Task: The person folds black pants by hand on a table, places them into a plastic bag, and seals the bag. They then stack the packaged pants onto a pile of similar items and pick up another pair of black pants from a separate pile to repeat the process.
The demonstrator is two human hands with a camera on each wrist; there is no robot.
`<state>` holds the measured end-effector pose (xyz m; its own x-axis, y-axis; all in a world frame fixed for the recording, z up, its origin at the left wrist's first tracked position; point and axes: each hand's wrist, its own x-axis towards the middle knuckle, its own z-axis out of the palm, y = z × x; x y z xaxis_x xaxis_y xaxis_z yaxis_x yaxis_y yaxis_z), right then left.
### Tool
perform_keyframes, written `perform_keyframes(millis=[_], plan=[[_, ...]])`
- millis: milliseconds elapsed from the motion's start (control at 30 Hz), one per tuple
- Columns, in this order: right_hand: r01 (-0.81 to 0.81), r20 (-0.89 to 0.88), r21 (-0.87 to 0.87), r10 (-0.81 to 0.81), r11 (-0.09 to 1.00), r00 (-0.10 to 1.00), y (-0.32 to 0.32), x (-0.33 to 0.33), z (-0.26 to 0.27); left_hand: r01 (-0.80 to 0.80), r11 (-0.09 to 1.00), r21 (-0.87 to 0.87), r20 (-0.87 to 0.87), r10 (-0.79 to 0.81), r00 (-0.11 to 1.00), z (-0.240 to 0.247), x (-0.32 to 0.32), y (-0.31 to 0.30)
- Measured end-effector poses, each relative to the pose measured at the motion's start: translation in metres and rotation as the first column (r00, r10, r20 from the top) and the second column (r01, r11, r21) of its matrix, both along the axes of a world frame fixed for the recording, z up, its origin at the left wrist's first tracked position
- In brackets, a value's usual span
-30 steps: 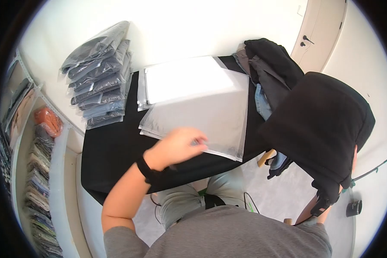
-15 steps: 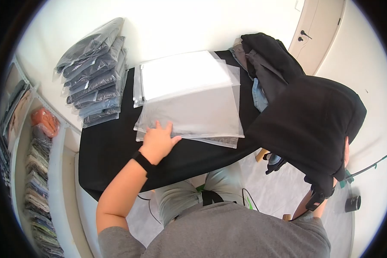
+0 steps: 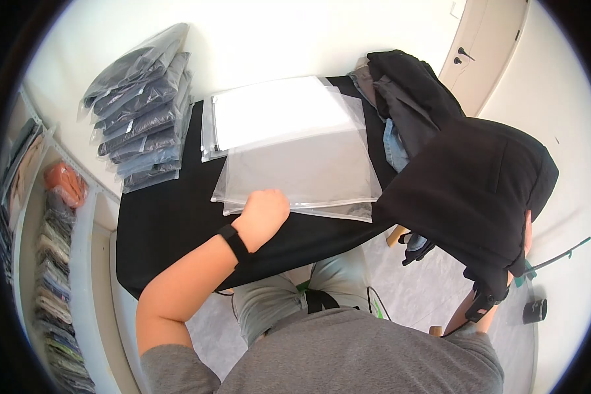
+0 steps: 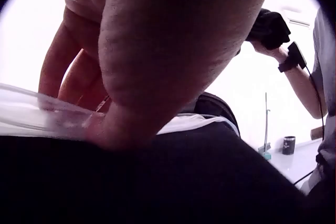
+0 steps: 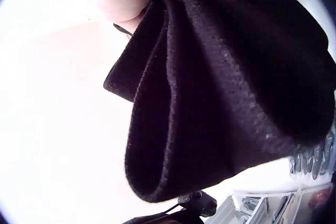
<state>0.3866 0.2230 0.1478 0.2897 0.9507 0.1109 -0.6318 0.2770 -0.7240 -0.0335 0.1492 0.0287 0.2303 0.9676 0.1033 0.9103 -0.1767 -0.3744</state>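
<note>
At the near edge of the top clear zip bag [image 3: 302, 172], my left hand [image 3: 264, 215] has its fingers curled. In the left wrist view, thumb and fingers pinch the edge of the translucent plastic [image 4: 58, 119] just above the black cloth. My right hand [image 3: 528, 233] grips a folded black garment [image 3: 469, 177] by its outer side and holds it up off the table's right end. Seen from the right wrist, the black fabric [image 5: 226, 92] hangs in folds below that hand. Most of the right hand's fingers are hidden behind the garment.
On the black-covered table [image 3: 171, 230], a stack of bagged clothes [image 3: 144, 125] stands at the left. White-looking bags [image 3: 276, 115] lie behind the top bag. Dark clothes and jeans [image 3: 407, 92] are heaped at the back right. Shelves of packed clothes [image 3: 56, 276] line the left side.
My left hand first moved left, its fingers spread on the bag, then curled at the near edge. The top bag has shifted slightly right. The right hand still holds the black garment.
</note>
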Motion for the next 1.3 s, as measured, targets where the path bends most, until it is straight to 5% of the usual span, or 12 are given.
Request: perform_keyframes(millis=[100,167,233,367,433,500,533,600,700,767,1100,1300], plan=[[0.056,-0.019,-0.129,-0.059,0.99,0.998,-0.005,-0.007,0.004,0.037,0.999,0.032,0.0,-0.037,0.999,0.008,-0.002,0.01],[-0.36,0.099,0.209,0.347,0.909,0.933,0.01,0.027,-0.024,0.032,0.998,-0.059,0.028,-0.03,0.999,0.022,-0.007,0.02],[-0.3,0.149,0.153,0.278,0.942,0.949,0.007,0.026,-0.022,0.067,0.998,-0.015,0.039,-0.066,0.997,0.025,-0.019,0.027],[-0.228,0.114,0.076,0.218,0.971,0.969,0.001,0.017,-0.014,0.35,0.896,0.273,0.004,-0.365,0.931,0.058,-0.059,0.027],[-0.308,0.122,0.149,0.292,0.94,0.949,0.005,0.027,-0.024,0.468,0.749,0.468,-0.106,-0.478,0.872,0.083,-0.105,0.032],[-0.388,0.134,0.209,0.367,0.898,0.92,0.006,0.032,-0.03,0.012,0.853,0.522,0.058,-0.05,0.997,0.089,-0.169,0.04],[-0.434,0.124,0.223,0.416,0.873,0.901,0.005,0.032,-0.03,0.009,0.748,0.663,-0.115,0.09,0.989,0.093,-0.18,0.036],[-0.478,0.111,0.247,0.465,0.843,0.878,0.006,0.028,-0.027,-0.103,0.801,0.59,-0.006,0.132,0.991,0.09,-0.175,0.029],[-0.416,0.081,0.169,0.408,0.893,0.909,0.005,0.015,-0.026,-0.317,0.919,0.235,0.22,0.268,0.938,0.078,-0.147,0.021],[-0.398,0.018,0.149,0.4,0.905,0.917,0.009,0.012,-0.029,-0.255,0.96,0.119,0.386,0.192,0.902,0.056,-0.131,0.02],[-0.416,-0.069,0.062,0.42,0.907,0.905,0.013,0.017,-0.041,-0.121,0.984,0.131,0.327,0.073,0.942,0.012,-0.13,0.045],[-0.412,-0.114,-0.025,0.407,0.911,0.906,0.018,0.019,-0.043,-0.261,0.957,0.13,0.172,0.237,0.956,-0.004,-0.141,0.066]])
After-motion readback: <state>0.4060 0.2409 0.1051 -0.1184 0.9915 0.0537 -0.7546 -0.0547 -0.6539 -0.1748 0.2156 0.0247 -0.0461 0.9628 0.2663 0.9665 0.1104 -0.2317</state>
